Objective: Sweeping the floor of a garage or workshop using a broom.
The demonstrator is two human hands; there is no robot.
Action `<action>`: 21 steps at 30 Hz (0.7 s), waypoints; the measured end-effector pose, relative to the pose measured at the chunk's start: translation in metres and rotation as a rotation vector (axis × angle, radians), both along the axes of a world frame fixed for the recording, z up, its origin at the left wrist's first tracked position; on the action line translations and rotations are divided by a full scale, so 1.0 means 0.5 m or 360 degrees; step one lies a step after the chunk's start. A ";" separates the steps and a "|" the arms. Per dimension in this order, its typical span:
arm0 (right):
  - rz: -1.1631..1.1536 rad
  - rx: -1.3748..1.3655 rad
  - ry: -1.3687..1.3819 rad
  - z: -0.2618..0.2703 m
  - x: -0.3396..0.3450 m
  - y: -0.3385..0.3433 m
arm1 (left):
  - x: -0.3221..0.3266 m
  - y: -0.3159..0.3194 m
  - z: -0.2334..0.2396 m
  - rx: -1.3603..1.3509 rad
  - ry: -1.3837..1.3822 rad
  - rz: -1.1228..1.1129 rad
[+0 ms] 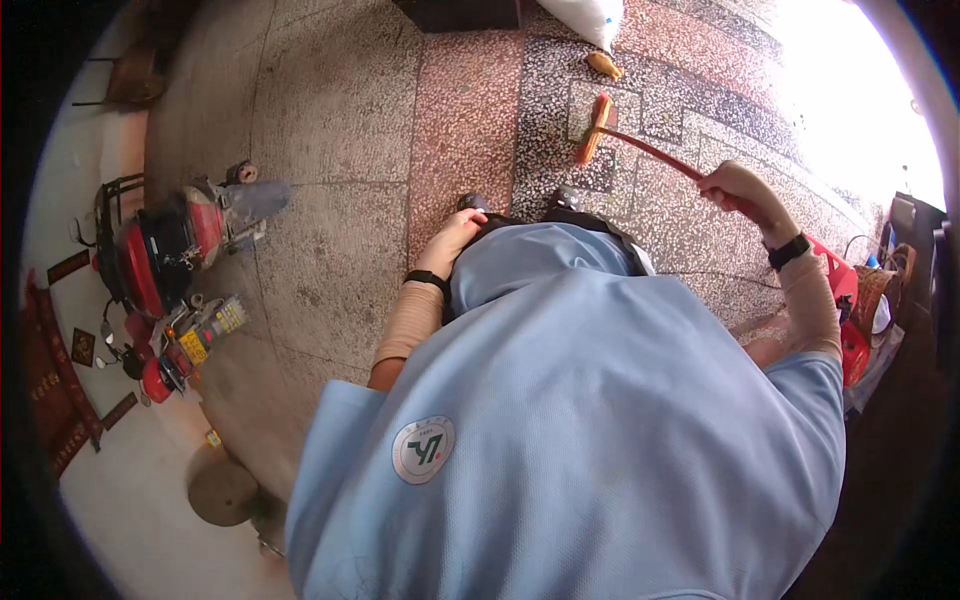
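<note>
My right hand (739, 193) is closed around the red handle of a long-handled brush or broom (652, 151). Its narrow orange-red head (596, 129) is low at the patterned terrazzo floor, ahead of my feet; whether it touches the floor I cannot tell. Just beyond the head lies a small tan object (604, 65), close to the lower tip of a white bag (592, 22). My left hand (456, 234) rests at my thigh, on the dark trousers beside the light blue shirt, with no object visible in it. Part of its fingers is hidden from view.
A dark box-like object (465, 13) stands at the top. Two motorcycles or scooters, one red and black (161, 255), are at the left, near a round brown stool or table (223, 487). Red plastic items (836, 277) and a woven basket (874, 300) are at the right. Bright light washes out the upper right.
</note>
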State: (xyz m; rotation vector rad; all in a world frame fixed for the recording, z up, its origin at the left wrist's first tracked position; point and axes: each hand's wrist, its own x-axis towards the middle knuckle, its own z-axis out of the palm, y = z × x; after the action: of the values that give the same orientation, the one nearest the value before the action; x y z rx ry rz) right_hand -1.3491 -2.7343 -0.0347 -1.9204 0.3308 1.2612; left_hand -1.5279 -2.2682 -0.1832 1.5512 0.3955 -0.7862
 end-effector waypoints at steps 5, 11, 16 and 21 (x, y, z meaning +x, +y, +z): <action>0.0332 -0.0118 -0.0238 0.067 -0.050 0.068 | -0.061 0.030 -0.030 0.0196 0.0131 0.0266; -0.0041 0.0336 0.0074 -0.021 -0.068 0.024 | -0.030 -0.026 0.055 0.0328 0.0363 0.0127; -0.0772 0.0806 0.0648 -0.117 -0.060 -0.006 | -0.053 0.008 -0.023 0.0418 0.0150 -0.0078; -0.1308 0.1104 0.0886 -0.149 -0.048 -0.155 | -0.033 -0.024 0.025 0.0403 0.0207 -0.0135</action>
State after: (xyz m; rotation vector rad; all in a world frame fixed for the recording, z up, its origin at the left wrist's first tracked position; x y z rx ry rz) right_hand -1.3733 -2.8115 -0.1091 -0.6880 0.7532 1.0923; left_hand -1.5443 -2.2802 -0.1704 1.7666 0.5442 -0.9344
